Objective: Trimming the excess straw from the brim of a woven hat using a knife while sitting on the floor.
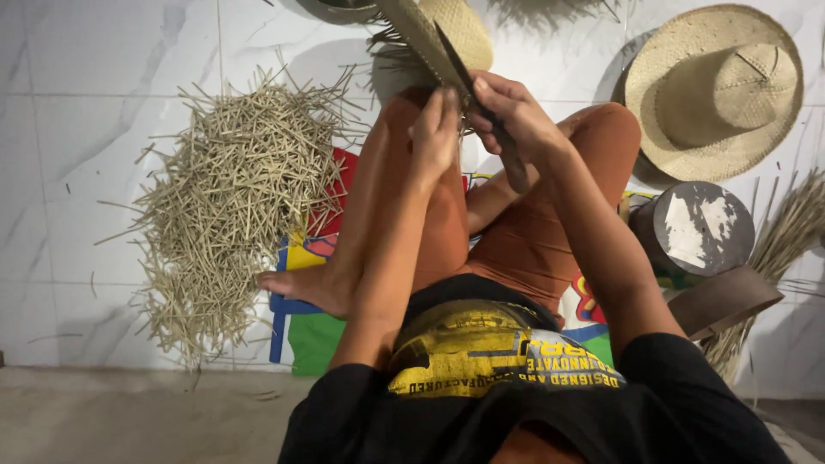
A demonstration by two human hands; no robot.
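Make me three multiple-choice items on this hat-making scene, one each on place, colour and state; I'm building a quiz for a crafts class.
1. Where does the heap of cut pale straw pieces lie?
A. left of the person's legs
B. on the dark round block
C. on the finished hat

2. What colour are the person's trousers?
A. blue
B. rust orange
C. white

3. What does the right hand hold?
A. nothing
B. a cup
C. a dark-bladed knife

Answers: 1 A, the heap spreads over the white tiles on the left; 2 B, both bent legs are rust orange; 3 C, its fingers wrap the knife against the unfinished woven straw hat, which the left hand steadies.
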